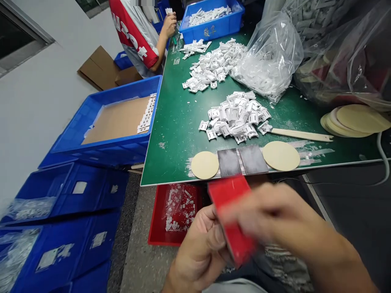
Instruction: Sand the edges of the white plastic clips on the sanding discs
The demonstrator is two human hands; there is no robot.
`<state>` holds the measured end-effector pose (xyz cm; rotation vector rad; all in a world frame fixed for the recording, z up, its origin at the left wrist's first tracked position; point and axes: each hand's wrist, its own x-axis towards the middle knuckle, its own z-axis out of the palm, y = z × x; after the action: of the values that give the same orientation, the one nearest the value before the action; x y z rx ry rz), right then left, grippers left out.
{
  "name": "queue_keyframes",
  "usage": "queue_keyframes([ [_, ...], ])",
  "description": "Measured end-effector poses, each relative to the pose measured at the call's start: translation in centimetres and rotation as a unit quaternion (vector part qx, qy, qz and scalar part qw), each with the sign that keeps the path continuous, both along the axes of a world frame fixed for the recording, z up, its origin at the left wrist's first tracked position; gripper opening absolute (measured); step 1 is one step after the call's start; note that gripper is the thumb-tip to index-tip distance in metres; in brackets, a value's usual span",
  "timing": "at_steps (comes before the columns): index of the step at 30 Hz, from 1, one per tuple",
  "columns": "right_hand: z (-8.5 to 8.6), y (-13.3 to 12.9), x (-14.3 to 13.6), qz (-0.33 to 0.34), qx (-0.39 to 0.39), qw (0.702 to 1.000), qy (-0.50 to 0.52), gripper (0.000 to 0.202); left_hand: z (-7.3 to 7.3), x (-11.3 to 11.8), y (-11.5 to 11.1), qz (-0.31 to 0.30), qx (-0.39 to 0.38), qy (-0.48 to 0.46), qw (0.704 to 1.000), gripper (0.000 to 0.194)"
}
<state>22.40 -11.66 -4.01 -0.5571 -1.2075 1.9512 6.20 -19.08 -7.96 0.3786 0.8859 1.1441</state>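
Below the table's front edge, my left hand [198,244] is closed around the lower left side of a flat red rectangular piece [227,189], with the thumb against its edge. My right hand [271,211] reaches over the red piece from the right. Motion blurs its fingers, so whether they grip it or rub across it cannot be made out. Just beyond my hands, two dark worn rectangular pads [228,162] lie side by side between a pale yellow disc [205,165] and a second yellow disc [281,156]. Behind them sits a heap of small white plastic parts [236,116].
The green table [171,122] also bears another white heap [216,63], a clear plastic bag [269,61], a flat stick [301,134] and stacked discs [362,118]. A red bin [152,228] stands below, blue crates [91,179] at left. A co-worker's hand [169,25] holds white parts.
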Motion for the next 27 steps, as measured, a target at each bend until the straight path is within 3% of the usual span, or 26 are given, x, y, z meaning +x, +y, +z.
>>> queue_keyframes([
  [2, 0.1, 0.4, 0.0, -0.056, -0.003, 0.998, -0.040, 0.018, -0.2, -0.1, 0.1, -0.001, -0.032, -0.051, 0.998, 0.034],
  [4, 0.2, 0.4, -0.1, -0.038, 0.012, 0.998, -0.051, 0.017, -0.3, -0.3, 0.3, -0.015, -0.055, -0.086, 0.995, 0.031],
  [6, 0.4, 0.2, -0.2, -0.033, 0.013, 0.996, -0.080, 0.017, -0.3, -0.5, 0.4, -0.012, -0.051, -0.080, 0.995, 0.031],
  [9, 0.2, 0.0, -0.6, -0.096, -0.005, 0.985, -0.142, 0.021, -0.2, -0.7, 0.2, 0.030, -0.051, -0.042, 0.997, 0.033],
  [12, -0.4, 0.3, -1.1, -0.092, 0.035, 0.981, -0.167, 0.023, 0.4, -0.7, -0.6, -0.025, -0.031, -0.065, 0.997, 0.035],
  [14, -0.9, 0.3, -1.3, -0.191, 0.048, 0.954, -0.226, 0.021, 1.0, -0.8, -1.1, -0.061, 0.013, -0.103, 0.993, 0.032],
  [16, -1.2, -0.3, -1.3, -0.284, 0.046, 0.922, -0.259, 0.020, 1.4, -0.8, -1.1, -0.038, 0.045, -0.093, 0.994, 0.026],
  [17, -1.2, -0.8, -1.2, -0.293, 0.042, 0.921, -0.254, 0.020, 1.5, -0.9, -1.0, -0.019, 0.052, -0.072, 0.996, 0.023],
  [21, -0.8, -3.0, -0.7, -0.254, -0.030, 0.951, -0.174, 0.021, 1.1, -1.1, 0.0, 0.040, 0.067, -0.016, 0.997, 0.020],
  [24, -0.5, -3.8, -0.6, -0.238, -0.127, 0.955, -0.120, 0.022, 0.8, -1.2, 0.2, 0.050, 0.063, -0.004, 0.997, 0.022],
  [27, -0.7, -3.8, -0.6, -0.183, -0.170, 0.968, -0.036, 0.018, 0.8, -1.3, 0.0, 0.048, 0.066, 0.008, 0.997, 0.020],
])
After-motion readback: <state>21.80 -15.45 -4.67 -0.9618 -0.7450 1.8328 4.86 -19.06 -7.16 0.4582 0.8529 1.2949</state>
